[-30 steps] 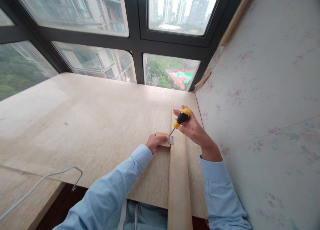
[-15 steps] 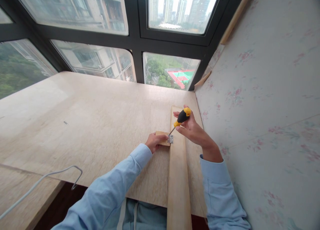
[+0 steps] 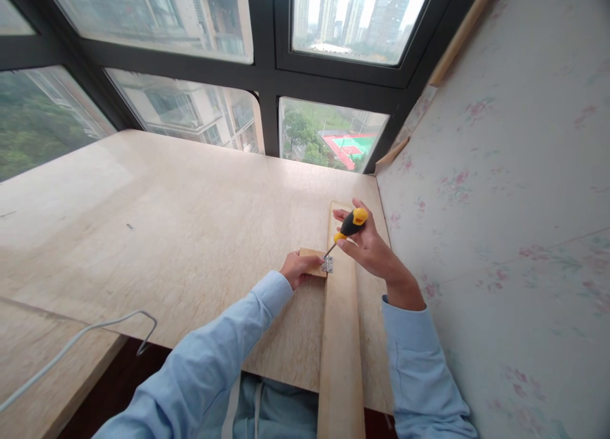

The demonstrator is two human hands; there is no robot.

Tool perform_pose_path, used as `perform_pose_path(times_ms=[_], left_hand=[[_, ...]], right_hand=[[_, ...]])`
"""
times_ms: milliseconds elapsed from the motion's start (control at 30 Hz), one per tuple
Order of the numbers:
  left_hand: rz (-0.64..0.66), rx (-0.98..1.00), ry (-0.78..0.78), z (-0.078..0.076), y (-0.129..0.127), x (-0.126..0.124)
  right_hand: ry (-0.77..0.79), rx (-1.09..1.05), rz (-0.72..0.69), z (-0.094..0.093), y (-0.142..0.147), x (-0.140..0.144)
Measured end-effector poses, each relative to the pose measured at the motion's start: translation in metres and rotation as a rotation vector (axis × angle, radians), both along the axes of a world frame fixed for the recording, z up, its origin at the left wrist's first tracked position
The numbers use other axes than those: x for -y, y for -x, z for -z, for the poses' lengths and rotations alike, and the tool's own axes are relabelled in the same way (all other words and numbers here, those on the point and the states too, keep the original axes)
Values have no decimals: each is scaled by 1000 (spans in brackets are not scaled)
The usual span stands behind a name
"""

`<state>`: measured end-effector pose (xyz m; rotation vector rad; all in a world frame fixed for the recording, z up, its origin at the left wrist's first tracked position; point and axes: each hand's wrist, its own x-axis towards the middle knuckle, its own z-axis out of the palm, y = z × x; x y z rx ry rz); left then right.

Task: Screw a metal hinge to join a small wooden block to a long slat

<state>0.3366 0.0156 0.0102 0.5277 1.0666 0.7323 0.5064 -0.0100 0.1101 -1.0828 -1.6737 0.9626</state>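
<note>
My left hand (image 3: 296,269) grips a small wooden block (image 3: 312,254), its thumb lying on top near a metal hinge (image 3: 327,265). The hinge spans the joint between this block and a long wooden board (image 3: 341,337). In my right hand (image 3: 366,243) is a screwdriver (image 3: 354,222) with a black and yellow handle, held at a slant. Its shaft points down and left, and the tip meets the hinge's block side close to my left thumb. Whether a screw sits under the tip is too small to tell.
The board lies on a beige stone-look sill (image 3: 190,216) and reaches past its front edge. A small metal piece (image 3: 130,227) lies at the left. A white cable (image 3: 95,326) hangs over the front left. The papered wall (image 3: 500,236) rises close on the right, dark-framed windows (image 3: 333,86) behind.
The view has shifted slightly, so the scene sits a little further right. Both hands keep their holds, and the screwdriver tip stays at the hinge.
</note>
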Motion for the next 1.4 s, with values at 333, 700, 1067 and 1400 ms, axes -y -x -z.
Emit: perform_pose_path(times_ms=[333,700,1067,1400], left_hand=[[2,24,-18,0,1,1],[-4,-12,-5,3,-1,0],[-3,-6,7,-1,0,0],[-4,6,-3,0,0,1]], right_hand=[[-31,321,499,-10,4,-4],[9,169,289,-6,-2,-3],[32,63,38,-7,-1,5],[-2,256,410,-9,3,-1]])
